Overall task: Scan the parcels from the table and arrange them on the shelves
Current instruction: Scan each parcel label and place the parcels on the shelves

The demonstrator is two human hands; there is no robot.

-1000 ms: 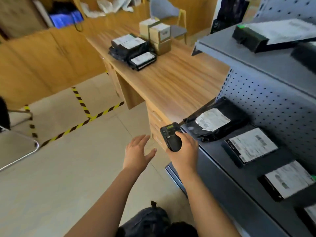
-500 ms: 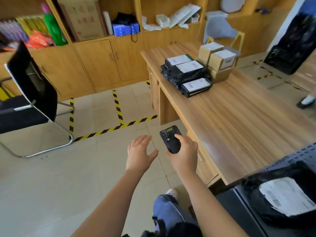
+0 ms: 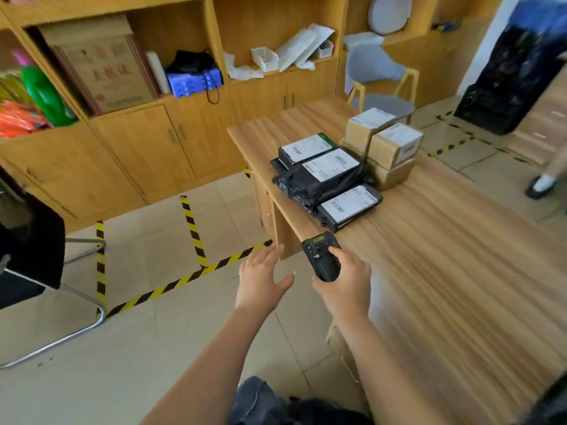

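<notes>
right hand [image 3: 345, 283] fingers grip scanner [image 3: 321, 256] | left hand [image 3: 260, 282] fingers spread | parcels [image 3: 333, 174] labels unreadable

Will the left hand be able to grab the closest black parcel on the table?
Probably yes. The left hand is open and holds nothing, and nothing lies between it and the closest black parcel near the table edge. It would need to stretch forward.

Table [image 3: 445, 256]: bagged parcels [image 3: 329, 174] stacked on its far left part; cardboard boxes [image 3: 394, 145] stacked just right of them, touching. Chair [image 3: 377, 72] behind table's far end. Cabinet [image 3: 147, 148] left of and behind table. Scanner [image 3: 320, 253], held in right hand [image 3: 348, 283], at table's left edge; left hand [image 3: 260, 279] left of table.
</notes>
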